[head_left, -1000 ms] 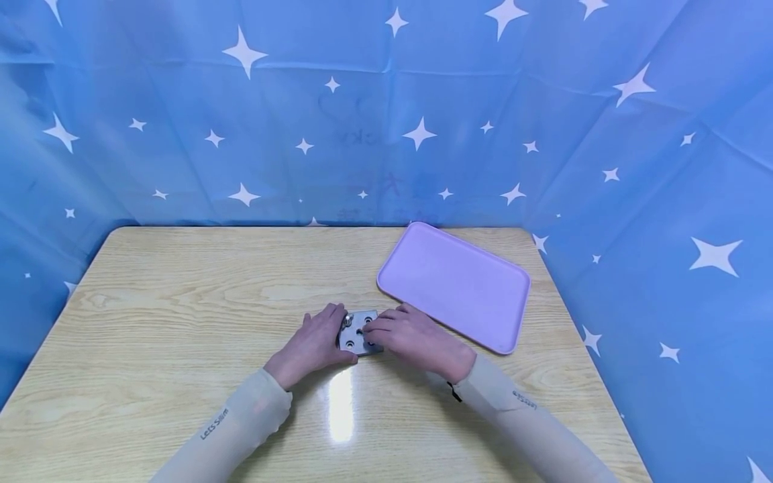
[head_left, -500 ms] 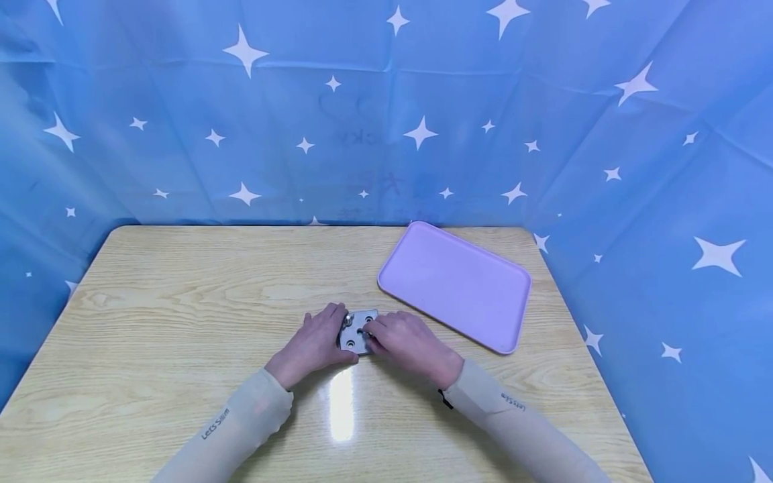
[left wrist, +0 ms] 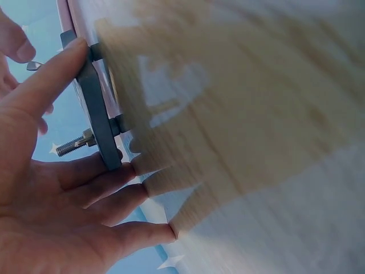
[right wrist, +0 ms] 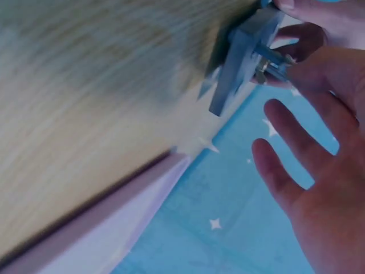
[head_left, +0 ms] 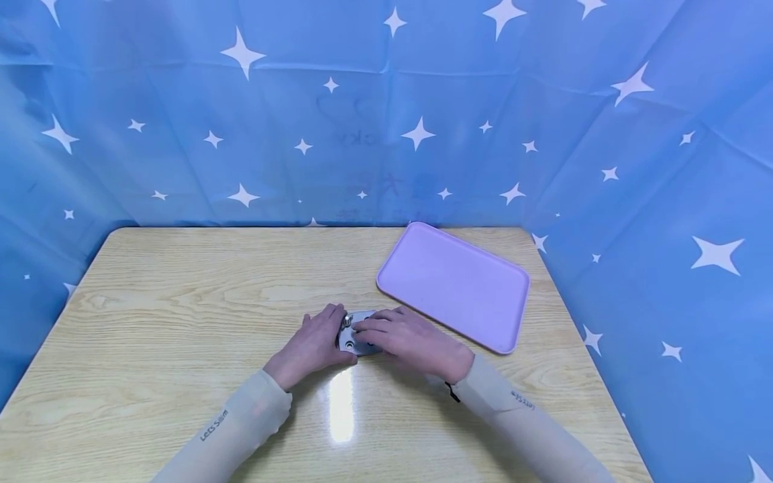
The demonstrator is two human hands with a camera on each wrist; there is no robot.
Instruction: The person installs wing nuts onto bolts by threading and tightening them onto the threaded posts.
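A blue star-patterned curtain (head_left: 338, 114) backed the wood-grained bench (head_left: 199, 288); a lilac tray (head_left: 454, 288) lay toward its far right.

Head view: the metal plate (head_left: 359, 347) sat on the bench between your hands, just nearer you than the tray. Your right grip (head_left: 413, 341) reached over its right part.

Left wrist: your left grip (head_left: 314, 341) was clamped on the plate, thumb and fingers on opposite edges; a threaded bolt (left wrist: 71, 145) with a nut (left wrist: 88, 137) stood out from its face.

Right wrist: your right fingers were apart, thumb near the fasteners (right wrist: 276, 69); contact unclear.

Judgement: fastener-turning seemed in hand; steady bracing and short, square twists suited it best.
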